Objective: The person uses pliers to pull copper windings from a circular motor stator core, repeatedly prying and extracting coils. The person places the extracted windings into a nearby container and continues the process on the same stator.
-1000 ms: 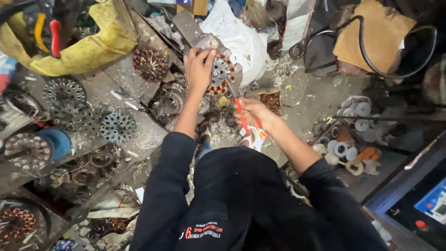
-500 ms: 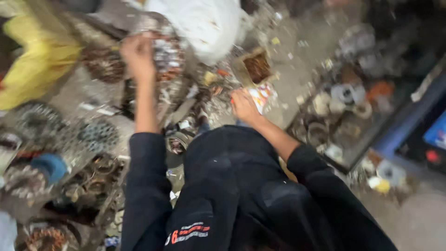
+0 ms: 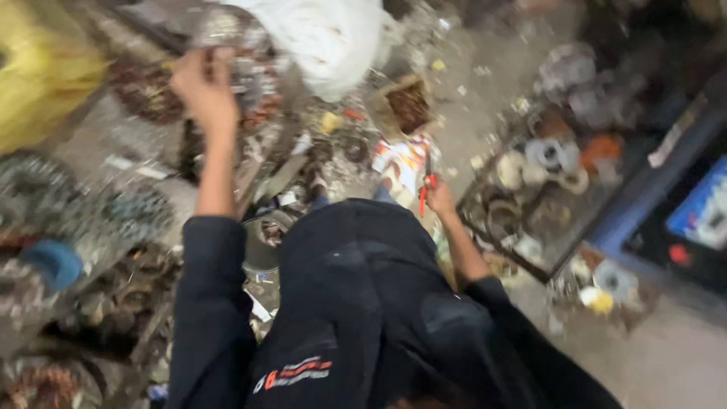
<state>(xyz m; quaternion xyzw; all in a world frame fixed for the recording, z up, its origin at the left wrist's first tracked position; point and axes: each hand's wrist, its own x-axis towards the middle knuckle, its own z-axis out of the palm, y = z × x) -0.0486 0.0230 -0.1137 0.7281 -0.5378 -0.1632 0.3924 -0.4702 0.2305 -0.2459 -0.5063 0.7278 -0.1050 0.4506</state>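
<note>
Amid metal scrap: left hand (image 3: 203,89) grip closed on round wound stator (image 3: 242,72); right hand (image 3: 439,198) clasps red-handled pliers (image 3: 426,182).

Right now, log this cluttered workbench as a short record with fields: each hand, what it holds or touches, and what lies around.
left hand: raised, fingers on a round metal part in the scrap pile
right hand: low by the body, gripping a red-handled tool
between hands: printed packet
above: white bag
far left: yellow cloth
right: tray of round parts
image: blurred, details unclear
</note>
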